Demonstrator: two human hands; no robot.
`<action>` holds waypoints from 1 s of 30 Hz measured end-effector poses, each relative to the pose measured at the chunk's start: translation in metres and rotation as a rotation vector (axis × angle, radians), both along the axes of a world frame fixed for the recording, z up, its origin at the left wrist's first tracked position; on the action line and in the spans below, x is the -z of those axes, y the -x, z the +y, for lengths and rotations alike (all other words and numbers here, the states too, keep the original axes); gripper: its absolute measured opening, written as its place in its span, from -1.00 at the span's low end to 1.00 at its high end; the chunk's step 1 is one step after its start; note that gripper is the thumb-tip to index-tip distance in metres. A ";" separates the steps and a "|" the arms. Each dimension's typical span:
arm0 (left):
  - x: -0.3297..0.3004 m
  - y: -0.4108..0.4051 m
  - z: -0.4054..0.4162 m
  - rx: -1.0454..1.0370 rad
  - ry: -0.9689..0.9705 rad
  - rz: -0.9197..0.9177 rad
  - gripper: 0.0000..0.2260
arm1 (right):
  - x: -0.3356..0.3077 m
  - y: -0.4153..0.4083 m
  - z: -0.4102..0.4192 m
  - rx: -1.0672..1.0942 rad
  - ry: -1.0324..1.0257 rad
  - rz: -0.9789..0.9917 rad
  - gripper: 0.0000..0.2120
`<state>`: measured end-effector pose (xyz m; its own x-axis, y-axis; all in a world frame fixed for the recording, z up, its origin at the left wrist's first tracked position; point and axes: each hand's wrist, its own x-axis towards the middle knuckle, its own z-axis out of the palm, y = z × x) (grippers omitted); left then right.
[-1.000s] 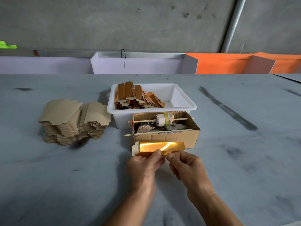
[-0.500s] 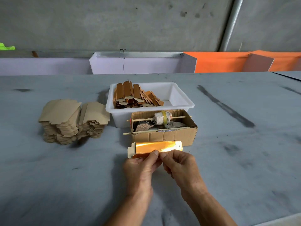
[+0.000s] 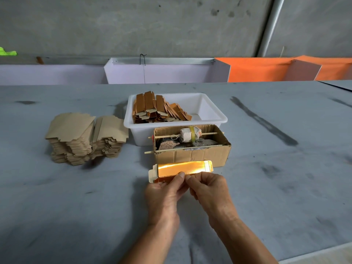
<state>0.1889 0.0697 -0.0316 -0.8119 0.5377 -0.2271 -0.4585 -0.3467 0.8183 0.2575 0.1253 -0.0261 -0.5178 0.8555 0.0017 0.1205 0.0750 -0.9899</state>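
Both hands are pinching the near edge of a shiny gold carton (image 3: 182, 168) — the left hand (image 3: 165, 195) and right hand (image 3: 207, 189) are meeting thumb to thumb at its middle. The carton is hovering just in front of a cardboard box (image 3: 192, 155), behind which a white tub (image 3: 209, 119) is holding folded cartons (image 3: 158, 109) — 1 stack of flat blanks (image 3: 85, 136) is sitting to the left.

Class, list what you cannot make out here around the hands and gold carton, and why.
Head view.
Gold carton near edge: covered by the left hand and right hand.
Cardboard box floor: its contents and front wall hide it.
Dotted marks at the carton's right end: too small.
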 end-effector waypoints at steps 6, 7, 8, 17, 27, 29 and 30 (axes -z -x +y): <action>-0.001 -0.002 -0.001 0.029 -0.023 -0.069 -0.90 | -0.002 0.003 0.002 0.054 0.000 -0.085 -0.66; -0.001 -0.001 0.000 0.030 -0.020 -0.083 -0.90 | -0.002 0.004 0.002 0.059 -0.003 -0.098 -0.67; -0.002 -0.001 0.000 0.032 -0.016 -0.100 -0.90 | -0.002 0.004 0.002 0.062 -0.005 -0.108 -0.68; -0.006 0.006 0.003 0.052 0.059 -0.238 -0.77 | -0.003 0.006 -0.001 0.084 -0.089 -0.195 -0.72; -0.004 0.006 0.009 -0.057 0.117 -0.174 -0.84 | -0.002 0.006 -0.018 0.124 -0.067 -0.065 -0.76; -0.004 0.004 0.010 -0.082 0.112 -0.169 -0.77 | -0.002 0.007 -0.022 0.136 -0.024 -0.012 -0.76; -0.004 0.003 0.010 -0.087 0.109 -0.168 -0.75 | -0.002 0.007 -0.023 0.148 0.003 0.013 -0.76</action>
<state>0.1857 0.0795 -0.0274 -0.8002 0.4316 -0.4163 -0.5636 -0.3044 0.7679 0.2504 0.1020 -0.0237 -0.3860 0.9225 0.0052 0.1170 0.0545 -0.9916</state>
